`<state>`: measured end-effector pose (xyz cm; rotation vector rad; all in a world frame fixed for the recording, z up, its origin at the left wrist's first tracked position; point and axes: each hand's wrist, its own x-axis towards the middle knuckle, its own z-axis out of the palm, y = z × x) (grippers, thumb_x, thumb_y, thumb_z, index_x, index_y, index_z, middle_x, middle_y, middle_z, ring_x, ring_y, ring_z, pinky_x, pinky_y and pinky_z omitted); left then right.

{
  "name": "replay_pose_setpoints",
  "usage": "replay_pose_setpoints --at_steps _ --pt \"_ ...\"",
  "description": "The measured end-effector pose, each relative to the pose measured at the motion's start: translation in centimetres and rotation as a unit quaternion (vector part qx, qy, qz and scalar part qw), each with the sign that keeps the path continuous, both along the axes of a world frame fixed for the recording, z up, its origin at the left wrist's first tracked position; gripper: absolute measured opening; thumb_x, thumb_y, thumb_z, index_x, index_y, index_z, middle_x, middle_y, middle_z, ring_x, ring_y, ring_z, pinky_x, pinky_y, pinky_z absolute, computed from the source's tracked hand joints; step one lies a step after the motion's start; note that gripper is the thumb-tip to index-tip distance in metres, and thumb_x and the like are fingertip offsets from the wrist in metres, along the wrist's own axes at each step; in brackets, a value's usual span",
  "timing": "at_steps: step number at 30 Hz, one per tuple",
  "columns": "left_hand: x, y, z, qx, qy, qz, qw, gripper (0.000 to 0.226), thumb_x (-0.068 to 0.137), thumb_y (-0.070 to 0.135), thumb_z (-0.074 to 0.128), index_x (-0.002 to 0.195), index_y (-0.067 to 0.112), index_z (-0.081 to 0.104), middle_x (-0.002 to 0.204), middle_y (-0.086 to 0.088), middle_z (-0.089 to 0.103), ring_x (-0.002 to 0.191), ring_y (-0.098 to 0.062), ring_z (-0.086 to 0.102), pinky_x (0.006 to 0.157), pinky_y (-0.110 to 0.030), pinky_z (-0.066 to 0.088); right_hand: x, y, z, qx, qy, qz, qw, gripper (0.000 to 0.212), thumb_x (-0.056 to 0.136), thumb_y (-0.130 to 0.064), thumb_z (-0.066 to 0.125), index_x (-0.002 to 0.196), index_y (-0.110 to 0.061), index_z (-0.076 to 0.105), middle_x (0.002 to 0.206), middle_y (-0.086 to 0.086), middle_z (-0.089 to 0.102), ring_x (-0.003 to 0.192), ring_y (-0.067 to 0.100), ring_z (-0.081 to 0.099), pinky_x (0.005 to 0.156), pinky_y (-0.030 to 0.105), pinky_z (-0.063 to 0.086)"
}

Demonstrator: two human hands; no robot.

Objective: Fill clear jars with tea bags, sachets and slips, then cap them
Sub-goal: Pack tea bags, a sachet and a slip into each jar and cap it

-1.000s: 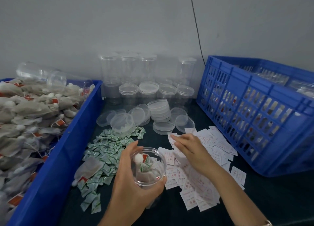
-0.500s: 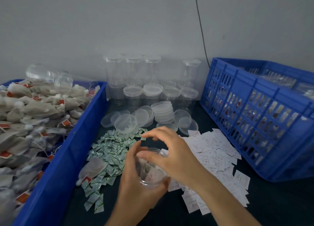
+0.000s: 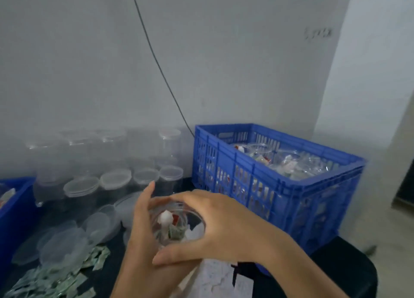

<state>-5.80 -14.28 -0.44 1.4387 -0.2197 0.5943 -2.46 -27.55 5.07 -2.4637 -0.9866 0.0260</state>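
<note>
I hold the clear jar (image 3: 173, 225) between both hands, over the dark tabletop (image 3: 349, 266) and just left of the blue crate (image 3: 291, 192). My left hand (image 3: 143, 239) grips it from the left side and underneath, with the palm against the wall of the jar and one finger standing up past the rim. My right hand (image 3: 226, 228) comes over from the right. Its thumb lies low at the near side and its fingers (image 3: 190, 197) bend in an arc round the mouth, so the hand is about half closed and clasps the top of the jar. Whether a lid sits under those fingers I cannot tell, because the plastic is clear and the picture is soft. Through the gap between my hands I see the white knot of a tea bag (image 3: 165, 218) with a red tag (image 3: 175, 218) beside it and a green sachet (image 3: 177, 233) lower down, all inside the jar. Behind, against the grey wall (image 3: 224, 73), stand empty jars (image 3: 115, 182), some stacked, and nearer me loose lids (image 3: 98, 227) lie overlapping one another. A heap of green sachets (image 3: 60, 279) spreads at the lower left, and white slips (image 3: 215, 282) lie beneath my right wrist. The crate holds filled jars (image 3: 282, 161) — packed close, reaching near its rim. The corner of a blue bin (image 3: 13, 210) shows at the far left — and a black cable (image 3: 154, 58) runs down the wall to behind the crate
</note>
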Motion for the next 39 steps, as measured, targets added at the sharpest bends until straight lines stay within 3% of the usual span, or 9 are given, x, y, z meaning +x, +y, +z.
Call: replay_pose_setpoints --at_steps 2,4,8,17,21,24,29,34,39 --pt "2.3 -1.5 0.4 0.035 0.007 -0.026 0.999 0.1 0.05 -0.009 0.089 0.128 0.029 0.04 0.114 0.008 0.058 0.087 0.016 0.06 0.072 -0.002 0.046 1.3 -2.0 1.8 0.024 -0.006 -0.024 0.999 0.069 0.072 -0.075 0.071 0.13 -0.044 0.052 0.12 -0.022 0.059 0.11 -0.001 0.057 0.097 0.031 0.049" --pt "4.8 -3.7 2.5 0.025 0.002 -0.033 0.999 0.101 0.051 -0.025 0.08 0.123 0.033 0.038 0.106 0.009 0.055 0.078 0.011 0.063 0.065 -0.005 0.048 2.5 -4.0 3.5 0.049 -0.029 -0.047 0.997 0.062 0.07 -0.075 0.072 0.121 -0.041 0.06 0.11 -0.02 0.064 0.101 -0.001 0.061 0.089 0.029 0.052" --pt "8.4 -6.8 7.1 0.083 -0.049 -0.066 0.993 0.094 0.051 -0.014 0.085 0.11 0.041 0.037 0.103 0.01 0.054 0.074 0.011 0.062 0.07 -0.003 0.046 4.9 -7.6 7.1 0.097 -0.087 -0.094 0.987 0.06 0.067 -0.078 0.071 0.113 -0.041 0.063 0.083 -0.034 0.061 0.072 -0.012 0.057 0.06 0.014 0.042" --pt "13.5 -7.4 15.3 0.238 0.016 -0.16 0.958 0.125 0.054 0.048 0.08 0.152 0.024 0.007 0.107 0.031 0.041 0.08 0.031 0.05 0.055 0.006 0.037 10.9 -11.5 15.9 0.141 -0.15 -0.225 0.953 0.068 0.06 -0.081 0.071 0.109 -0.034 0.069 0.094 -0.018 0.065 0.083 -0.005 0.061 0.069 0.017 0.043" --pt "16.8 -7.4 12.7 0.353 0.038 -0.089 0.931 0.053 0.086 0.032 0.07 0.132 0.017 0.048 0.126 0.011 0.054 0.119 -0.006 0.052 0.083 -0.009 0.041 14.9 -12.5 17.4 0.067 -0.185 -0.307 0.931 0.065 0.07 -0.075 0.07 0.113 -0.026 0.067 0.104 -0.009 0.059 0.096 0.013 0.057 0.078 0.03 0.042" --pt "18.6 -8.0 11.0 0.369 0.062 -0.082 0.924 0.029 0.096 0.02 0.058 0.125 0.015 0.056 0.131 0.002 0.056 0.112 -0.011 0.055 0.067 -0.007 0.042 16.9 -12.8 16.3 0.005 -0.198 -0.345 0.917 0.067 0.071 -0.073 0.07 0.114 -0.023 0.063 0.102 -0.005 0.056 0.094 0.019 0.054 0.075 0.032 0.039" --pt "20.3 -9.4 9.5 0.421 0.097 -0.108 0.895 0.031 0.099 0.02 0.049 0.13 0.017 0.053 0.133 0.001 0.052 0.088 -0.017 0.058 0.054 -0.016 0.039 18.8 -13.8 13.3 -0.032 -0.131 -0.363 0.922 0.064 0.072 -0.071 0.072 0.112 -0.023 0.064 0.108 -0.003 0.06 0.097 0.019 0.056 0.077 0.031 0.041" --pt "21.7 -9.8 8.0 0.443 0.115 -0.121 0.881 0.034 0.097 0.023 0.054 0.13 0.015 0.05 0.131 -0.001 0.052 0.1 -0.014 0.054 0.075 -0.027 0.048 19.3 -14.8 11.0 0.016 -0.08 -0.341 0.937 0.056 0.076 -0.069 0.07 0.111 -0.025 0.064 0.105 -0.006 0.057 0.098 0.015 0.055 0.074 0.029 0.04" --pt "22.9 -9.3 6.9 0.44 0.103 -0.122 0.884 0.04 0.094 0.029 0.06 0.13 0.018 0.047 0.13 0.005 0.048 0.09 -0.004 0.047 0.057 -0.004 0.036 20.4 -14.9 12.1 0.034 -0.077 -0.338 0.937 0.054 0.072 -0.069 0.073 0.105 -0.027 0.065 0.107 -0.006 0.058 0.098 0.015 0.055 0.076 0.028 0.041"
